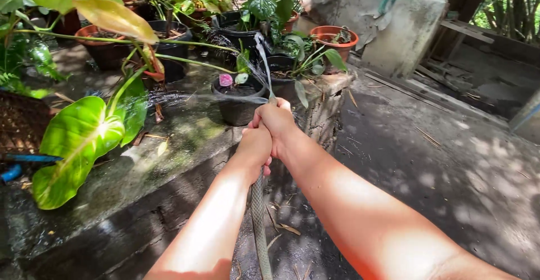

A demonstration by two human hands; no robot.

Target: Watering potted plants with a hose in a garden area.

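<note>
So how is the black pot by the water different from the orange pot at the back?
The black pot is dark and sits close to the hands, just ahead of the hose's spray; the orange pot is terracotta-coloured and stands farther back, near the pale slab. The black pot holds small pink and green leaves; the orange pot shows only a small, sparse plant. Both are round, upright and rest on the concrete ledge.

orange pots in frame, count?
2 clearly: one orange pot at upper right of the ledge, another orange pot at upper left behind the yellow leaf. Foliage may hide more.
</note>
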